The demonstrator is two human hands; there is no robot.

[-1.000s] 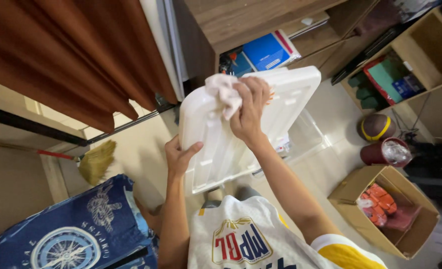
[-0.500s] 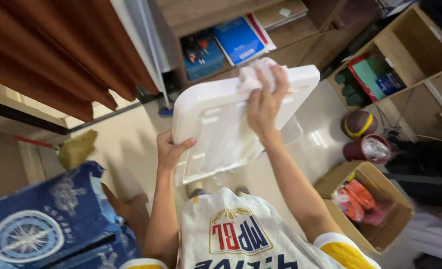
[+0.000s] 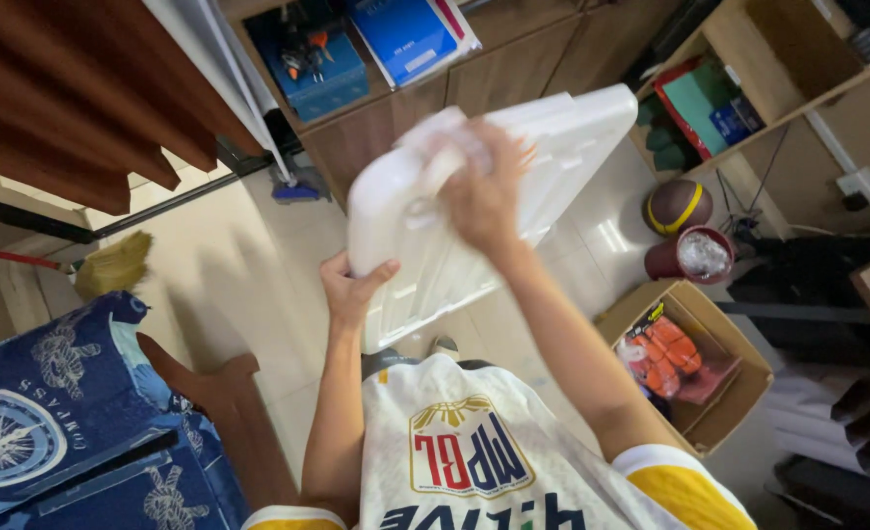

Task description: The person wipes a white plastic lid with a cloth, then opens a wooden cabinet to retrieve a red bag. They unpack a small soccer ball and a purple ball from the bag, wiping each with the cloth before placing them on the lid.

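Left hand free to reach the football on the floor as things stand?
Probably not. The left hand grips the lower edge of the white plastic tray, which the right hand wipes with a cloth. The football lies on the floor past the tray, on the person's right.

Cardboard box (image 3: 724,407), football (image 3: 678,205), broom (image 3: 111,265)

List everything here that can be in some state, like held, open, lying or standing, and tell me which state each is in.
White plastic lid: held up, tilted.
Left hand: gripping the lid's lower edge.
Right hand: pressing a cloth on the lid.
White cloth: bunched under the right hand.
Cardboard box: open, orange items inside.
Ball: resting on the floor.
Red cup: upright, something crinkled inside.
Broom: lying on the floor.
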